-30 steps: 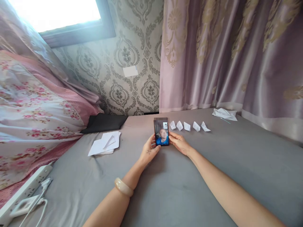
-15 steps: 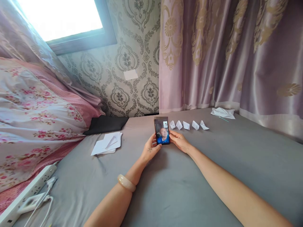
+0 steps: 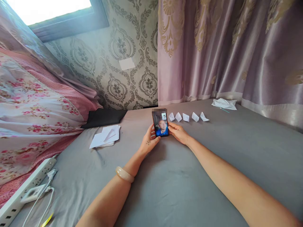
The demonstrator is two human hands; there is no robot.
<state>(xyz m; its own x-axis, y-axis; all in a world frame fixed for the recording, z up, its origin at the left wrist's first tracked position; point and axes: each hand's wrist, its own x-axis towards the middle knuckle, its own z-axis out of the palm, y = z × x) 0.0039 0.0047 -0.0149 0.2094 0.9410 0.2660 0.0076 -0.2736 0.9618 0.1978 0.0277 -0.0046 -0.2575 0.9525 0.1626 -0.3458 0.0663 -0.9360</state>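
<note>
A smartphone (image 3: 161, 124) stands upright between my two hands, its lit screen turned toward me with a person on a video call. My left hand (image 3: 149, 139) grips its left side and lower corner, the thumb at the bottom edge. On the right edge, my right hand (image 3: 178, 132) holds it with the fingers reaching behind. Just beyond my right hand is a row of several small folded white paper pieces (image 3: 186, 117) on the grey sheet (image 3: 189, 183). A pale bangle (image 3: 124, 174) circles my left wrist.
White paper sheets (image 3: 105, 136) lie to the left, near a black folded cloth (image 3: 104, 117). More white paper (image 3: 224, 103) rests at the back right. A power strip (image 3: 28, 187) with plugged-in white cables is at the lower left. Curtains (image 3: 175, 78) hang behind.
The view has tilted slightly down, so the scene sits a little differently in the frame. Both hands keep hold of the smartphone. The papers have not moved on the sheet.
</note>
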